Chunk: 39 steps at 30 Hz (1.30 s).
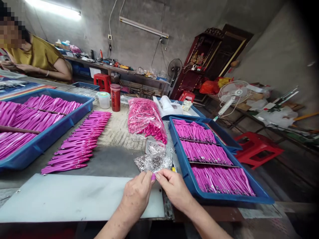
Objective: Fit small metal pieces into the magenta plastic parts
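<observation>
My left hand (137,192) is closed around a purple piece (153,177), and only its end shows past the fingers. Thumb and forefinger of my right hand (175,189) pinch at that same end. Both hands meet above the edge of a white board (74,196). Just beyond them lie clear bags of small metal parts (157,161). To the left, a row of long purple pieces with darker pink ends (77,142) lies on the table. Farther back sits a clear bag of pink parts (146,116).
Blue trays hold rows of purple pieces, one tray (183,166) at right and another (86,106) at left. A red cup (115,99) and a lidded tub (104,100) stand behind. A person in a yellow top (45,56) sits at far left. Red stools (259,149) stand beyond.
</observation>
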Available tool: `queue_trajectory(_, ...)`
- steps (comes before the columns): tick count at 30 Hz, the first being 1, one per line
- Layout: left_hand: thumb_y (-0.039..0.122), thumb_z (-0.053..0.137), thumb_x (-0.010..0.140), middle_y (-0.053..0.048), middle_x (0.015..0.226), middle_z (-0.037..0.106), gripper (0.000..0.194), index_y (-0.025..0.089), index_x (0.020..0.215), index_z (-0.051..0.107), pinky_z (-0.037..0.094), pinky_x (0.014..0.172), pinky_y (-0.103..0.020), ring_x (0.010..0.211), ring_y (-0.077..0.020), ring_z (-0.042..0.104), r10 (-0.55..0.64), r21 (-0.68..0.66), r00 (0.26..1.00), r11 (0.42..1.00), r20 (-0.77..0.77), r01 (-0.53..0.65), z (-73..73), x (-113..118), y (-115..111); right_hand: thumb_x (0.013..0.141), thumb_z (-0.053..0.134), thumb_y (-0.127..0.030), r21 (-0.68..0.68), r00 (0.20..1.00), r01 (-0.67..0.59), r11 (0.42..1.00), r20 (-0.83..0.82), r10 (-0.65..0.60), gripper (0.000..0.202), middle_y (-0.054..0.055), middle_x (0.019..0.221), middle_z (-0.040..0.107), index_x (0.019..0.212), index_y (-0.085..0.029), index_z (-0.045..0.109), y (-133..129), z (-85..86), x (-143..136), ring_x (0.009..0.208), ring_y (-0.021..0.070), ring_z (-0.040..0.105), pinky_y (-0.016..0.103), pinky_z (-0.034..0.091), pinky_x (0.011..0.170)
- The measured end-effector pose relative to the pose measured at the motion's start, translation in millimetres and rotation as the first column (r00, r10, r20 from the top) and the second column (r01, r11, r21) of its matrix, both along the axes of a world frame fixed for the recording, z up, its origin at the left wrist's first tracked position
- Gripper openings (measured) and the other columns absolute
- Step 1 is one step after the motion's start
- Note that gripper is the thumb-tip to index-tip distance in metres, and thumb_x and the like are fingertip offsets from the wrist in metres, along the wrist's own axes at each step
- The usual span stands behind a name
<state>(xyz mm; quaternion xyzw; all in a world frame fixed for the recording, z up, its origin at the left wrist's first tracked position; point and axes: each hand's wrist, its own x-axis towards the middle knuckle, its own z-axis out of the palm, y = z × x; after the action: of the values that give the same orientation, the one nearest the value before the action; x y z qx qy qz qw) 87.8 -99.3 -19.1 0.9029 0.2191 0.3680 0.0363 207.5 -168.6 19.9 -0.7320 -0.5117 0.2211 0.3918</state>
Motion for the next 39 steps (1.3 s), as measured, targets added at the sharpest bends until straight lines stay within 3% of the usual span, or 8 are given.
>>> queue_trajectory(3, 0.023, 0.026, 0.089, 0.000, 0.058, 0.052, 0.027, 0.017, 0.082, 0.052, 0.038, 0.043, -0.023, 0.046, -0.0134, 0.052, 0.026, 0.017, 1.000, 1.000, -0.015, -0.026, -6.7, -4.1, 9.4, 0.080, 0.045, -0.027, -0.034, 0.942, -0.098, 0.995, 0.320, 0.104, 0.021, -0.001, 0.060, 0.054, 0.065, -0.017, 0.057, 21.4, 25.6, 19.6, 0.058, 0.0123, 0.049, 0.022, 0.036, 0.054)
queue_trajectory(7, 0.021, 0.027, 0.089, 0.000, 0.058, 0.052, 0.026, 0.017, 0.080, 0.052, 0.039, 0.043, -0.023, 0.046, -0.0131, 0.052, 0.031, 0.022, 1.000, 0.999, -0.006, -0.031, -16.1, -4.7, 14.0, 0.081, 0.044, -0.022, -0.109, 0.711, -0.155, 0.982, 0.678, 0.187, 0.018, 0.003, 0.075, 0.061, 0.080, -0.018, 0.061, 79.9, 43.5, 54.1, 0.072, 0.0153, 0.055, 0.024, 0.038, 0.065)
queue_trajectory(12, 0.020, 0.029, 0.088, 0.001, 0.057, 0.052, 0.022, 0.017, 0.083, 0.051, 0.040, 0.043, -0.023, 0.046, -0.0132, 0.052, 0.026, 0.006, 0.999, 1.000, 0.034, -0.026, -19.0, -3.4, 13.8, 0.078, 0.046, -0.014, -0.265, 0.580, -0.186, 0.946, 0.748, 0.323, 0.020, 0.004, 0.078, 0.063, 0.083, -0.020, 0.064, 155.5, 19.3, 87.9, 0.076, 0.0160, 0.056, 0.024, 0.037, 0.066)
queue_trajectory(16, 0.020, 0.031, 0.088, 0.001, 0.058, 0.052, 0.018, 0.018, 0.085, 0.049, 0.040, 0.043, -0.023, 0.047, -0.0131, 0.053, 0.008, -0.014, 0.999, 1.000, 0.039, -0.008, -22.2, -2.9, 14.5, 0.075, 0.046, -0.011, -0.324, 0.549, -0.209, 0.923, 0.742, 0.385, 0.023, 0.006, 0.084, 0.062, 0.085, -0.020, 0.065, 184.9, -8.0, 99.9, 0.075, 0.0169, 0.056, 0.024, 0.037, 0.064)
queue_trajectory(22, 0.020, 0.029, 0.088, 0.001, 0.060, 0.053, 0.019, 0.018, 0.091, 0.047, 0.042, 0.044, -0.023, 0.049, -0.0131, 0.054, 0.017, -0.035, 0.998, 0.999, 0.066, -0.015, -24.7, -0.3, 15.1, 0.072, 0.050, -0.015, -0.312, 0.613, -0.237, 0.920, 0.687, 0.391, 0.015, 0.007, 0.089, 0.060, 0.079, -0.018, 0.064, 198.8, -21.6, 106.1, 0.079, 0.0175, 0.055, 0.026, 0.038, 0.070)
queue_trajectory(27, 0.020, 0.026, 0.089, 0.002, 0.057, 0.052, 0.021, 0.019, 0.085, 0.047, 0.041, 0.042, -0.023, 0.046, -0.0131, 0.053, 0.027, -0.042, 0.997, 0.999, 0.067, -0.025, -21.5, 0.6, 14.8, 0.074, 0.046, -0.014, -0.140, 0.753, -0.189, 0.972, 0.614, 0.235, 0.012, 0.008, 0.083, 0.059, 0.075, -0.015, 0.058, 198.8, -16.9, 104.7, 0.084, 0.0179, 0.051, 0.028, 0.036, 0.077)
queue_trajectory(34, 0.021, 0.027, 0.089, 0.002, 0.058, 0.053, 0.021, 0.019, 0.083, 0.047, 0.042, 0.043, -0.024, 0.047, -0.0134, 0.054, 0.015, -0.048, 0.998, 0.999, 0.069, -0.011, -18.1, -2.4, 13.4, 0.070, 0.044, -0.017, 0.067, 0.960, -0.060, 0.996, 0.279, 0.039, 0.009, -0.004, 0.057, 0.049, 0.075, -0.017, 0.050, 180.6, -8.2, 95.4, 0.054, 0.0119, 0.049, 0.024, 0.039, 0.054)
queue_trajectory(39, 0.020, 0.029, 0.088, 0.000, 0.061, 0.054, 0.020, 0.018, 0.085, 0.048, 0.044, 0.046, -0.023, 0.049, -0.0131, 0.054, -0.016, -0.086, 0.994, 0.996, 0.104, 0.025, -18.2, -3.5, 13.2, 0.070, 0.044, -0.029, 0.070, 0.998, -0.047, 0.996, -0.035, 0.050, 0.013, -0.007, 0.052, 0.048, 0.078, -0.019, 0.043, 139.5, 8.9, 75.0, 0.039, 0.0090, 0.048, 0.019, 0.037, 0.038)
